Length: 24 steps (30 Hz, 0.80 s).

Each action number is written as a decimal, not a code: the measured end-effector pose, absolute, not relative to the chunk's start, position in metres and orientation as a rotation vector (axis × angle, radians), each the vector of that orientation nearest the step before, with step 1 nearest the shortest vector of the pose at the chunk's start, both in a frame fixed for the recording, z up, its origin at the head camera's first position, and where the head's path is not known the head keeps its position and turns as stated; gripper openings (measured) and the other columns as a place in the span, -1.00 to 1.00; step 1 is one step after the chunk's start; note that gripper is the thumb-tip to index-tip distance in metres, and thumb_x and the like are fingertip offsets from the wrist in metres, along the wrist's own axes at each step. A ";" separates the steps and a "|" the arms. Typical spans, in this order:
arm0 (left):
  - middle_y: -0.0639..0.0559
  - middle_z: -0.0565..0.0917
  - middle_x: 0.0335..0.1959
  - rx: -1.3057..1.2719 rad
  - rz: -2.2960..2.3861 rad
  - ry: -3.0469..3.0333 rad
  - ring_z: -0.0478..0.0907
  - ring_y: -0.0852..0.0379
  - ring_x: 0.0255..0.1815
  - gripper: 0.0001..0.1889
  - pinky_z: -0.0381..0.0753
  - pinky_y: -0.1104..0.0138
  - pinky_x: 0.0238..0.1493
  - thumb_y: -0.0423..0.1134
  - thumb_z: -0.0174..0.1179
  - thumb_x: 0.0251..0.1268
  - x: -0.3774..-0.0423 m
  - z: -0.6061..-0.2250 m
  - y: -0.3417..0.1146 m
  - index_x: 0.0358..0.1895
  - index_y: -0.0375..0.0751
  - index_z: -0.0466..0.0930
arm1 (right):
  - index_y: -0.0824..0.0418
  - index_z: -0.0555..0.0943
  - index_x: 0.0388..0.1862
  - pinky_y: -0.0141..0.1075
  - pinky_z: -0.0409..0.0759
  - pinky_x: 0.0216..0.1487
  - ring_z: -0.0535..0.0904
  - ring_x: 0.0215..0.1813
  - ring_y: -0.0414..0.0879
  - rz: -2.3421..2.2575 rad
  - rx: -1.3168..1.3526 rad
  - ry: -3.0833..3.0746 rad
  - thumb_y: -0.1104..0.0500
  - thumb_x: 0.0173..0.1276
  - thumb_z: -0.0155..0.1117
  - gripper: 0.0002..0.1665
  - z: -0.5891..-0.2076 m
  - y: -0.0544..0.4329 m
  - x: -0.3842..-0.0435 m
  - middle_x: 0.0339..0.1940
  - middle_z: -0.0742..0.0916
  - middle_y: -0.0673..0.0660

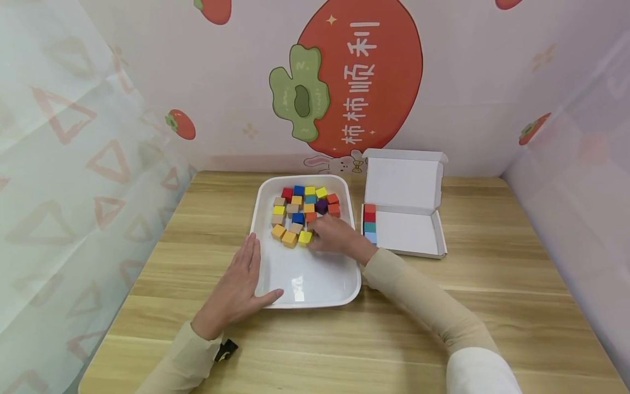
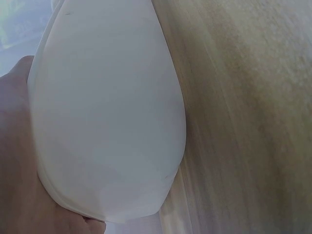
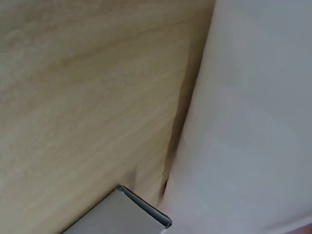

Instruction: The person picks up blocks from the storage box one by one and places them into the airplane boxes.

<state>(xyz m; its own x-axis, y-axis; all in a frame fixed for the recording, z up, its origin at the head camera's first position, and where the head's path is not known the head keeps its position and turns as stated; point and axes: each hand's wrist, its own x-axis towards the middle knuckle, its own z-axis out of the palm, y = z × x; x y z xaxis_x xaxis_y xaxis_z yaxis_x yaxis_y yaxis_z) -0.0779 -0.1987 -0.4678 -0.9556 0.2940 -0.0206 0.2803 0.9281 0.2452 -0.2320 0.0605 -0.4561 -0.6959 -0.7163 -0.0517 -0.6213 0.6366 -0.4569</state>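
A white tray [image 1: 315,290] holds several small coloured cubes, bunched in its far half. My left hand [image 1: 241,282] rests on the tray's near left corner, fingers straight along the left rim and thumb along the front. In the left wrist view the hand [image 2: 19,161] lies against the tray's outer wall [image 2: 107,107]. My right hand [image 1: 331,234] reaches over the right rim, fingers bent down among the cubes, beside a yellow cube [image 1: 305,237] and an orange-red one [image 1: 311,216]. Its fingertips are hidden, so I cannot tell whether they hold a cube.
Right of the tray, a white cardboard box [image 1: 406,232] lies with its lid [image 1: 404,180] raised. Red [image 1: 369,212], teal [image 1: 369,226] and light blue [image 1: 371,237] cubes line its left side. A small black object [image 1: 226,349] is by my left sleeve.
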 end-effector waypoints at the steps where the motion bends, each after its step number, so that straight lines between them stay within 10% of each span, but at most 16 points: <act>1: -0.28 -0.25 0.79 0.451 0.374 3.029 -0.23 -0.29 0.80 0.29 0.03 -0.15 0.73 0.53 0.09 0.30 -0.078 -0.468 -0.199 0.71 -0.42 -0.22 | 0.18 0.79 0.11 -0.45 0.59 -0.31 0.60 -0.42 -0.18 -0.615 -1.084 2.629 0.09 0.40 0.47 -0.64 -0.455 0.062 -0.232 -0.46 0.72 -0.02; 13: -0.27 -0.26 0.79 0.430 0.377 3.024 -0.24 -0.28 0.80 0.30 0.04 -0.18 0.72 0.56 0.08 0.28 -0.077 -0.467 -0.198 0.71 -0.40 -0.22 | 0.21 0.74 0.22 -0.24 0.80 0.08 0.75 -0.02 0.02 -0.701 -1.013 2.639 0.10 0.36 0.53 -0.52 -0.415 0.094 -0.229 -0.03 0.84 0.11; 24: -0.28 -0.25 0.79 0.427 0.379 3.013 -0.23 -0.30 0.80 0.29 0.04 -0.18 0.72 0.55 0.07 0.29 -0.077 -0.466 -0.197 0.71 -0.41 -0.22 | 0.22 0.77 0.18 -0.18 0.83 0.03 0.74 -0.08 -0.03 -0.794 -0.928 2.723 0.14 0.34 0.54 -0.56 -0.393 0.145 -0.233 -0.04 0.85 0.12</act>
<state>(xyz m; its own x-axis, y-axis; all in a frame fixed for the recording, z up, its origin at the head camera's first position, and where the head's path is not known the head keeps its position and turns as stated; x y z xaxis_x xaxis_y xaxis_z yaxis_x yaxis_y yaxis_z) -0.0766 -0.1972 -0.4657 -0.9586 0.2822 -0.0392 0.2637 0.9309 0.2527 -0.2326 0.1450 -0.3929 -0.7956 -0.6055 0.0213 -0.5219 0.6671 -0.5317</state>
